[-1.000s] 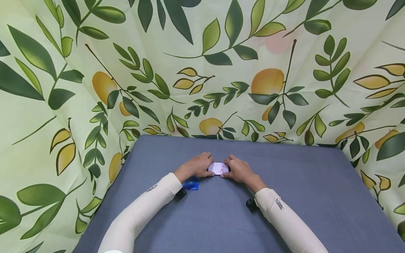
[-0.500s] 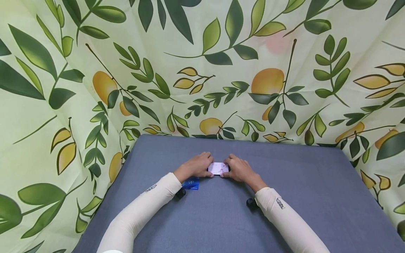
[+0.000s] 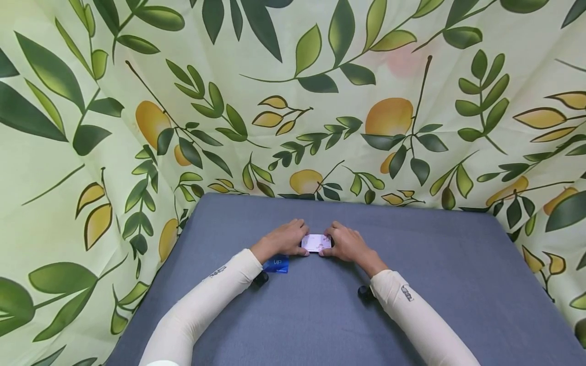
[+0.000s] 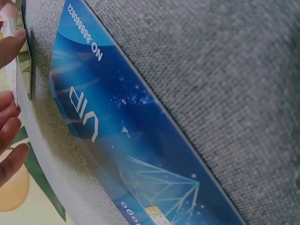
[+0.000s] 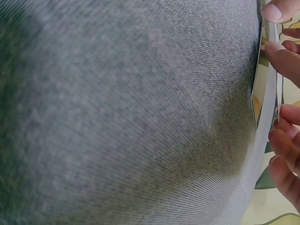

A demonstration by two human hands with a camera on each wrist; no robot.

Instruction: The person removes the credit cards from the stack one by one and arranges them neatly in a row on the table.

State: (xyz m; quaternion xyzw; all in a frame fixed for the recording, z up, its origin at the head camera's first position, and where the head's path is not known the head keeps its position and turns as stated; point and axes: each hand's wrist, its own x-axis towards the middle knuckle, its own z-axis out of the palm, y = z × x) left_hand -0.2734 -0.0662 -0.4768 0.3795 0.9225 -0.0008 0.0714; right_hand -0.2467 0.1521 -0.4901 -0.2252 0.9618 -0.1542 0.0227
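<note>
A small pale pink-and-white card with a floral print is held level between both hands, over the far middle part of the table in the head view. My left hand pinches its left end, the thumb at the near edge and the fingers at the far edge. At the right end, my right hand pinches it the same way. The right wrist view catches the card edge-on as a thin strip between fingertips. A blue VIP card lies on the cloth under the left wrist, partly covered by it in the head view.
Grey-blue cloth covers the table. A curtain printed with leaves and fruit hangs behind the table and along its sides. Black wrist cameras sit below the left wrist and the right wrist.
</note>
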